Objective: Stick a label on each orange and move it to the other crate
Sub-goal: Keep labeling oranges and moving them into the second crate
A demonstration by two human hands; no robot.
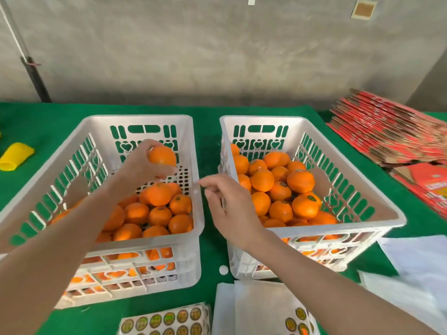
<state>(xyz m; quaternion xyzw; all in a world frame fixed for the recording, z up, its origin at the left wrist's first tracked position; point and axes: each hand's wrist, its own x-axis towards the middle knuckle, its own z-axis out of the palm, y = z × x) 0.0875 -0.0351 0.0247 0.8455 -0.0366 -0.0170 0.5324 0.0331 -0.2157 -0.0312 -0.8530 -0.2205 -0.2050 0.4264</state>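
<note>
Sticker sheets [167, 320] lie near the left crate [145, 243]; cartons [387, 131] stacked right.

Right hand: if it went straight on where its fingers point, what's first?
The right hand likely meets the left crate at its right rim first; depth is unclear, so it may pass above.

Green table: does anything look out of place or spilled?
A small white disc lies loose on the green cloth between the left crate and the right crate, perhaps a stray label. The red cardboard stack at right is fanned askew.
</note>
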